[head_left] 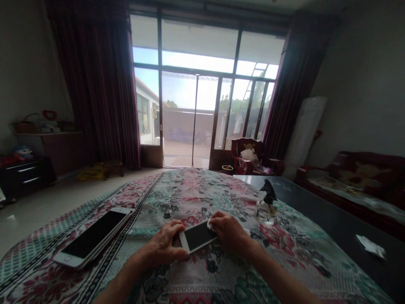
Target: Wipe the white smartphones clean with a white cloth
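Note:
A white smartphone [198, 235] with a dark screen lies in front of me, just over the flowered cloth. My left hand [169, 242] grips its left end between thumb and fingers. At the phone's right end, my right hand [230, 231] is closed on a small white wipe [210, 223], pressed against the screen's edge. Most of the wipe is hidden under the fingers. Farther left rests a larger white phone [95, 236], face up, seemingly on top of another flat thing. A clear spray bottle [266, 211] with a black trigger head stands upright to the right of my hands.
The flowered tablecloth [196, 278] covers the surface under the phones. On the dark tabletop [329, 223] at the right lies a crumpled white tissue [371, 246]. Beyond are a wooden armchair [237, 147], a wooden sofa [373, 169] and glass doors [180, 122].

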### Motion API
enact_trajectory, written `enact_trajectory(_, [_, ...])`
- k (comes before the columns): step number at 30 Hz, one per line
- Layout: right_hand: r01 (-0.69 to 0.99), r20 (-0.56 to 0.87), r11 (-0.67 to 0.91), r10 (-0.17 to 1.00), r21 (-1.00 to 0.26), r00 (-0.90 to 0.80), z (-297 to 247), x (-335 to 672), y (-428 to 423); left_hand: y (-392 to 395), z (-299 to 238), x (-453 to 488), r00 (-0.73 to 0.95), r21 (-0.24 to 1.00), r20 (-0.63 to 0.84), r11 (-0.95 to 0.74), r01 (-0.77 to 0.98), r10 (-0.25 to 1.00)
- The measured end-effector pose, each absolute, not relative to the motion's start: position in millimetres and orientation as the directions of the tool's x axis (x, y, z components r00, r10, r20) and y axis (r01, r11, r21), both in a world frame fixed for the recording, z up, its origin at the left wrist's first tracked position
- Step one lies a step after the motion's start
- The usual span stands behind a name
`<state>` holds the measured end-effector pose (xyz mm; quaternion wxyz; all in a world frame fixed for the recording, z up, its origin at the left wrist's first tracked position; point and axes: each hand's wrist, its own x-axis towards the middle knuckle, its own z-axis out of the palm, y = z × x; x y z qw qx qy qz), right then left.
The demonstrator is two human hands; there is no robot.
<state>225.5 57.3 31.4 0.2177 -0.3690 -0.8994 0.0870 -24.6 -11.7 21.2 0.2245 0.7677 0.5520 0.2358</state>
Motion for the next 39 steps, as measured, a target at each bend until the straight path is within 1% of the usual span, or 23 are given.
enact_trajectory(2, [0.685, 0.338, 0.674, 0.735, -0.277, -0.587, 31.7, 220.3, 53.4, -10.7, 20.0, -25.7, 0.285, 0.607, 0.117, -0.296, 0.738, 0.951])
enact_trajectory(5, [0.697, 0.328, 0.676, 0.732, -0.239, -0.597, 31.5, 206.4, 43.1, -9.6, 18.5, -26.8, 0.298, 0.612, 0.127, -0.312, 0.727, 0.946])
enact_trajectory(8, [0.642, 0.311, 0.734, 0.677, -0.221, -0.666, 29.5, 192.7, 33.7, -9.4, 17.9, -25.8, 0.29, 0.618, 0.136, -0.31, 0.722, 0.947])
enact_trajectory(12, [0.536, 0.301, 0.821, 0.57, -0.194, -0.764, 24.9, 179.4, 23.5, -9.3, 16.8, -24.1, 0.275, 0.623, 0.143, -0.302, 0.721, 0.951])
enact_trajectory(15, [0.453, 0.322, 0.865, 0.501, -0.215, -0.804, 22.9, 173.8, 17.2, -9.2, 14.5, -23.2, 0.281, 0.612, 0.166, -0.322, 0.723, 0.945])
enact_trajectory(19, [0.402, 0.351, 0.88, 0.471, -0.253, -0.81, 22.1, 172.5, 15.3, -8.5, 10.5, -20.5, 0.271, 0.592, 0.187, -0.328, 0.736, 0.944])
enact_trajectory(23, [0.446, 0.338, 0.855, 0.516, -0.265, -0.787, 21.8, 176.2, 21.1, -7.5, 8.4, -16.9, 0.24, 0.582, 0.213, -0.32, 0.748, 0.947])
enact_trajectory(29, [0.624, 0.325, 0.727, 0.686, -0.286, -0.651, 28.8, 196.0, 38.4, -10.9, 14.5, -16.9, 0.248, 0.596, 0.196, -0.316, 0.738, 0.949])
enact_trajectory(32, [0.704, 0.319, 0.657, 0.751, -0.269, -0.579, 31.4, 205.3, 46.9, -13.5, 19.0, -17.3, 0.25, 0.608, 0.181, -0.307, 0.732, 0.951])
enact_trajectory(36, [0.774, 0.324, 0.592, 0.795, -0.225, -0.513, 32.1, 205.9, 50.3, -12.8, 17.9, -18.2, 0.252, 0.611, 0.178, -0.307, 0.73, 0.951])
enact_trajectory(39, [0.773, 0.321, 0.601, 0.786, -0.204, -0.528, 31.8, 197.9, 46.7, -10.2, 12.8, -19.6, 0.261, 0.605, 0.196, -0.326, 0.727, 0.945])
